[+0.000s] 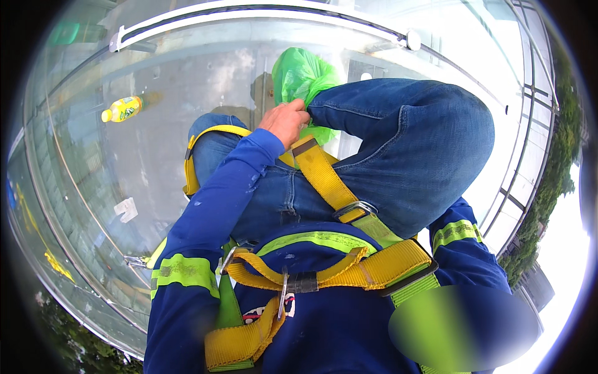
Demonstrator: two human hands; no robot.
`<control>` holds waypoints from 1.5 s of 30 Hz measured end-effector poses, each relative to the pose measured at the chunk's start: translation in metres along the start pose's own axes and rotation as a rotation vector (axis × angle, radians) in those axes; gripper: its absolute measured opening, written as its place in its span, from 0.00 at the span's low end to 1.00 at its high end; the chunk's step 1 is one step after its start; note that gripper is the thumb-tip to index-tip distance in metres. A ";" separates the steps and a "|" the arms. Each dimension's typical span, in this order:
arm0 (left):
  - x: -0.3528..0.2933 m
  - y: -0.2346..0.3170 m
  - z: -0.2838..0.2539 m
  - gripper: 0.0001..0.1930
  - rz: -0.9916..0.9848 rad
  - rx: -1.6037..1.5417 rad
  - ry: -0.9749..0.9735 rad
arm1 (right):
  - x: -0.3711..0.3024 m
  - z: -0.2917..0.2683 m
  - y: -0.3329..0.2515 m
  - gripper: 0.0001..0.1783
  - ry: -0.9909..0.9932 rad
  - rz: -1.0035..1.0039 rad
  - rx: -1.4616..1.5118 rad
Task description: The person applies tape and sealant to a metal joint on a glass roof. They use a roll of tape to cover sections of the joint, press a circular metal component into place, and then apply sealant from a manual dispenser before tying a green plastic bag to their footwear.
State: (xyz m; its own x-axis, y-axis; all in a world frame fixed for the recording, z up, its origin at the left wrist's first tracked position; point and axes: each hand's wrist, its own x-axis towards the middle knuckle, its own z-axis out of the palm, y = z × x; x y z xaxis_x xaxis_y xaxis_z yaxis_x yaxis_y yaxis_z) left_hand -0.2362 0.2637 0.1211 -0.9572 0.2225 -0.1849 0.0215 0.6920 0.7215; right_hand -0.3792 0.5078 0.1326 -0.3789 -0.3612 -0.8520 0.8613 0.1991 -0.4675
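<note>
A thin green plastic bag (302, 75) covers my right foot and is bunched around the ankle, below the hem of my blue jeans (411, 143). My left hand (286, 123) is at the ankle, its fingers curled onto the gathered plastic by the jeans hem. A loose end of the bag (319, 133) hangs below the fingers. Behind my bent right leg the right sleeve (458, 240) disappears, and that hand is hidden. Yellow harness straps (327, 177) with metal buckles cross my thighs and waist.
I sit with bent legs on a glassy, grey panelled surface. A yellow-capped drink bottle (123, 110) lies at the far left. A white scrap (126, 210) is nearer on that side. A white rail (261, 14) curves across the far edge; dark bars (520, 124) run along the right.
</note>
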 end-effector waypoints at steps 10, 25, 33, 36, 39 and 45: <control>0.016 0.023 0.004 0.13 -0.202 0.191 -0.258 | 0.003 -0.004 0.096 0.10 -0.281 0.144 0.265; -0.020 0.037 -0.004 0.11 0.054 -0.191 -0.075 | -0.004 -0.003 0.108 0.11 -0.075 -0.041 -0.075; -0.036 0.027 -0.076 0.13 -0.075 -0.533 -0.018 | -0.010 -0.018 0.091 0.12 0.010 -0.085 -0.175; 0.012 0.028 -0.095 0.20 -0.218 -0.485 0.306 | -0.004 -0.011 0.085 0.13 0.008 -0.105 -0.197; 0.043 -0.009 -0.071 0.23 -0.410 -0.173 0.406 | 0.001 -0.011 0.079 0.13 0.013 -0.127 -0.223; 0.040 -0.022 0.017 0.16 -0.466 -0.573 0.226 | 0.000 -0.013 0.075 0.14 0.024 -0.150 -0.260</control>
State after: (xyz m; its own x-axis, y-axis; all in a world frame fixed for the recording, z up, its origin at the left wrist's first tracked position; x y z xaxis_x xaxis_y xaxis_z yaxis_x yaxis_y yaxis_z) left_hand -0.2699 0.2696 0.0865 -0.8680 -0.1925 -0.4578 -0.4916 0.2027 0.8469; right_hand -0.3191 0.5346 0.0942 -0.5057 -0.3834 -0.7729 0.6806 0.3732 -0.6305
